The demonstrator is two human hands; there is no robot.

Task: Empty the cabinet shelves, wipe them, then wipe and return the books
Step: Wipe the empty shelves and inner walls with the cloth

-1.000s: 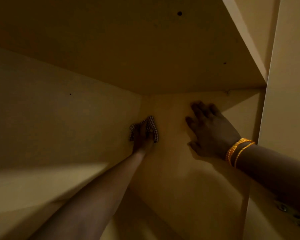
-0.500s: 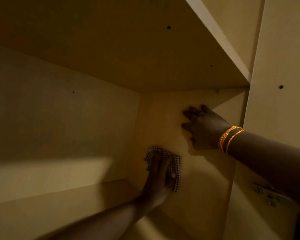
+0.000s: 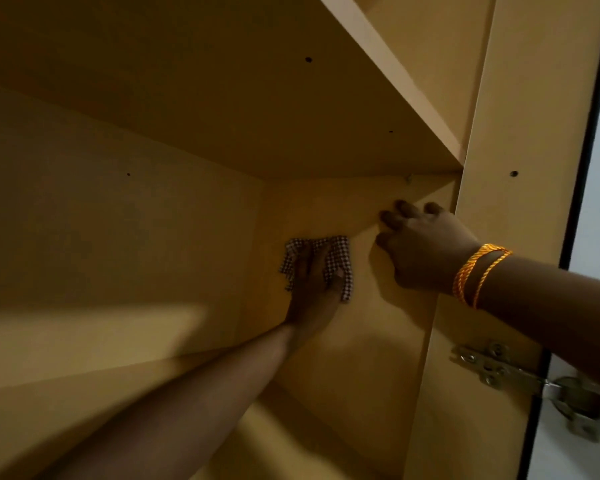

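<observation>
**Cloth pressed to the cabinet's side wall**

The left hand, fingers straight and flat, presses the cloth against the wall, arm stretched forward. Just right of it, the right hand rests on that wall, fingers bent.

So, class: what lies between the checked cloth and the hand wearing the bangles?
Only bare side panel separates cloth from right hand, in the head view.

Dim, warm-toned interior. A pale light patch lies on the back panel at 8 o'clock; brighter daylight shows at the 3 o'clock edge. The forearm shows motion blur. The hinge is soft.
</observation>
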